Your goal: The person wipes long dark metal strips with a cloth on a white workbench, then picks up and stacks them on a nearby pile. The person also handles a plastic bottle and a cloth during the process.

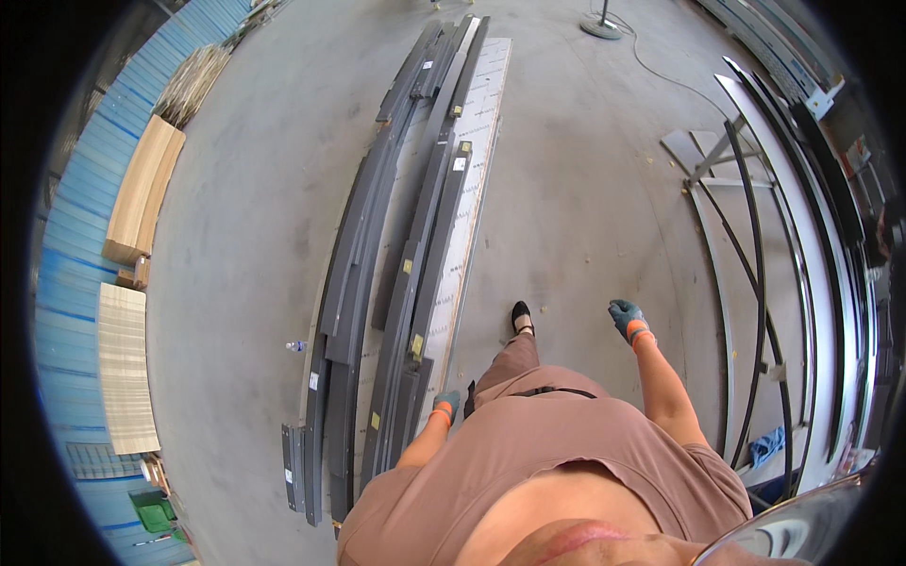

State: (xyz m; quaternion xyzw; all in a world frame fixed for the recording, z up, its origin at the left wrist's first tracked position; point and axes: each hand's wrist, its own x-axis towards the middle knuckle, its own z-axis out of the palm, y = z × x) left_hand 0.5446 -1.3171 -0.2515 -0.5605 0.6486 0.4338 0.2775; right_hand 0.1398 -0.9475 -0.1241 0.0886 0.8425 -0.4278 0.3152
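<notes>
My right hand [628, 320], in a blue-grey work glove with an orange cuff, hangs over the concrete floor [566, 233] at my right. Its fingers are curled together and nothing shows in them. At my left side, my left hand [447, 403] wears a matching glove and is nearest to the long stack of dark grey profiles [417, 276]. Its fingers are partly hidden, and I cannot tell whether it touches anything. Beneath the profiles lies a white printed board [488, 85]. Several profiles bear labels. One black shoe [522, 317] shows ahead of me.
A metal frame rack [708, 181] with long dark strips stands at the right, a blue cloth [767, 447] low in it. Wood panels [127, 368] lean along the blue wall [67, 318]. A bottle [296, 346] is on the floor. A cable [658, 71] trails from a round stand base [600, 29].
</notes>
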